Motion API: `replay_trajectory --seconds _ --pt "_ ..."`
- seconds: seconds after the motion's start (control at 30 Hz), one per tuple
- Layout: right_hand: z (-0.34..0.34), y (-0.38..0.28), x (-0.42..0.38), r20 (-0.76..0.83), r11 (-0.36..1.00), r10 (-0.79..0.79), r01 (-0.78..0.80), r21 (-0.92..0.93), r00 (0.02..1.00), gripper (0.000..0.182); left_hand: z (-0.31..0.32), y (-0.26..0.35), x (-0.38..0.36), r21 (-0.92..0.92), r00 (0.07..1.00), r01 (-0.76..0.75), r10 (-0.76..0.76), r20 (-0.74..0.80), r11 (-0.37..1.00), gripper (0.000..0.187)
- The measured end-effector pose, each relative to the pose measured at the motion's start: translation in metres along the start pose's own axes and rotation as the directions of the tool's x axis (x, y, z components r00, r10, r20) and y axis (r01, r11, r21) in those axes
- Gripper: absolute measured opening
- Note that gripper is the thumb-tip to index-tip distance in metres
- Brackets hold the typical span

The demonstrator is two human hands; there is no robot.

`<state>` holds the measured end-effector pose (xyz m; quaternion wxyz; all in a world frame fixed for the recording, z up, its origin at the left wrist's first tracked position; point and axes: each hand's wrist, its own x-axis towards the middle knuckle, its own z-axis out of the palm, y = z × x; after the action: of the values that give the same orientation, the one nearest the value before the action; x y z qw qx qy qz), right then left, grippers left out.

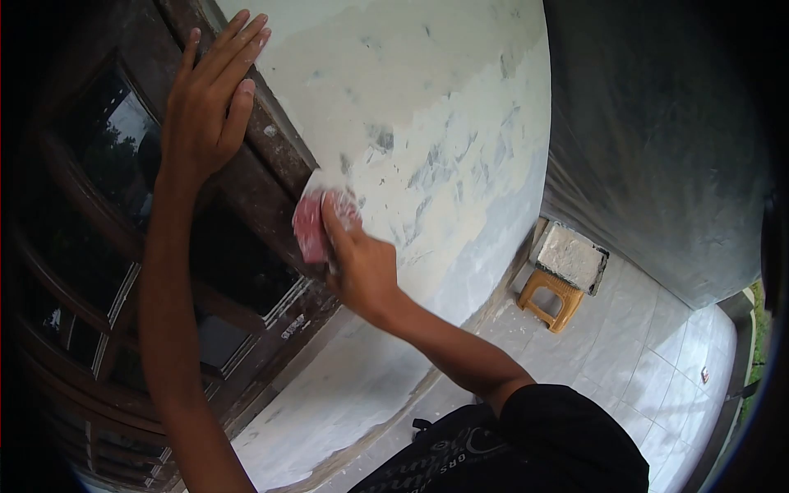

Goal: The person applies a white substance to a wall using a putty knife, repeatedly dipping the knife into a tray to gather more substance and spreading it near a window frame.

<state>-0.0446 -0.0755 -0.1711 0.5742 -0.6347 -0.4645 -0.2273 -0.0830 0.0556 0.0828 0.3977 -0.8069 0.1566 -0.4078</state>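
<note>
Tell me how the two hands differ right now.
The left hand lies flat and open on the dark wooden window frame, holding nothing; the right hand grips a red sanding sheet. The left sits higher on the frame, the right lower against the patchy white wall. Both are bare.

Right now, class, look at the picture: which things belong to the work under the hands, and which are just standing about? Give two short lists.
In use:
- red sanding pad, pressed by the right hand
- patchy white plastered wall
- dark wooden window frame, under the left hand

Standing about:
- small yellow plastic stool
- white-smeared square board on the stool
- pale tiled floor
</note>
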Motion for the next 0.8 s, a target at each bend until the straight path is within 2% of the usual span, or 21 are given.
replay_trajectory --seconds 0.03,0.07,0.1,0.17,0.23,0.3,0.37,0.43,0.5,0.6,0.63,0.7,0.73,0.8 --pt "0.0 -0.008 -0.029 0.071 0.999 -0.031 0.028 0.046 0.997 0.093 0.0 0.0 -0.001 -0.003 1.0 -0.004 0.004 -0.001 1.0 0.051" --pt "0.001 -0.015 -0.051 0.015 0.992 -0.05 0.048 0.12 0.999 0.092 -0.001 0.001 0.001 0.0 1.0 -0.004 0.004 -0.001 1.0 0.051" --pt "0.002 -0.018 -0.072 0.043 0.977 -0.049 0.039 0.209 0.998 0.091 -0.003 0.004 0.003 -0.002 1.0 0.004 -0.004 0.006 1.0 0.051" --pt "-0.004 -0.019 -0.078 0.044 0.972 -0.053 0.042 0.233 0.998 0.092 -0.005 0.005 0.002 -0.009 1.0 0.015 -0.015 0.024 1.0 0.051" --pt "-0.02 -0.011 -0.064 0.177 0.974 0.047 -0.084 0.211 0.983 0.089 -0.004 0.004 0.002 0.002 1.0 0.003 -0.003 0.015 1.0 0.051" --pt "-0.029 -0.002 -0.042 0.157 0.977 0.071 -0.101 0.188 0.985 0.086 -0.006 0.007 0.003 0.006 1.0 0.016 -0.017 0.018 1.0 0.051" --pt "-0.035 0.005 -0.023 -0.135 0.975 0.034 -0.003 0.223 0.99 0.084 -0.005 0.006 0.003 0.008 1.0 0.019 -0.02 0.025 1.0 0.051" --pt "-0.04 0.009 -0.012 -0.149 0.977 0.06 -0.027 0.213 0.987 0.083 -0.002 0.003 0.001 -0.001 1.0 0.009 -0.009 0.003 1.0 0.051" --pt "-0.039 0.02 0.001 -0.242 0.987 0.02 0.019 0.158 0.97 0.083 -0.002 0.004 0.002 0.0 1.0 0.01 -0.01 -0.004 1.0 0.05" --pt "-0.037 0.034 0.044 -0.304 0.998 0.059 -0.046 0.049 0.951 0.076 -0.003 0.006 0.002 0.003 1.0 0.016 -0.016 -0.004 1.0 0.05" --pt "-0.034 0.038 0.06 -0.305 0.998 0.058 -0.045 0.049 0.951 0.076 -0.004 0.005 0.002 0.006 1.0 0.016 -0.016 -0.001 1.0 0.05" --pt "-0.027 0.04 0.082 -0.269 0.986 0.126 -0.149 -0.068 0.955 0.071 -0.004 0.006 0.002 0.004 1.0 0.018 -0.018 0.0 1.0 0.05" --pt "-0.021 0.035 0.083 -0.261 0.99 0.1 -0.122 -0.068 0.96 0.07 -0.004 0.005 0.002 0.002 1.0 0.021 -0.021 -0.001 1.0 0.05" --pt "-0.002 0.016 0.054 -0.096 0.991 0.096 -0.104 -0.083 0.991 0.083 -0.004 0.005 0.003 0.001 1.0 0.02 -0.02 0.003 1.0 0.051"
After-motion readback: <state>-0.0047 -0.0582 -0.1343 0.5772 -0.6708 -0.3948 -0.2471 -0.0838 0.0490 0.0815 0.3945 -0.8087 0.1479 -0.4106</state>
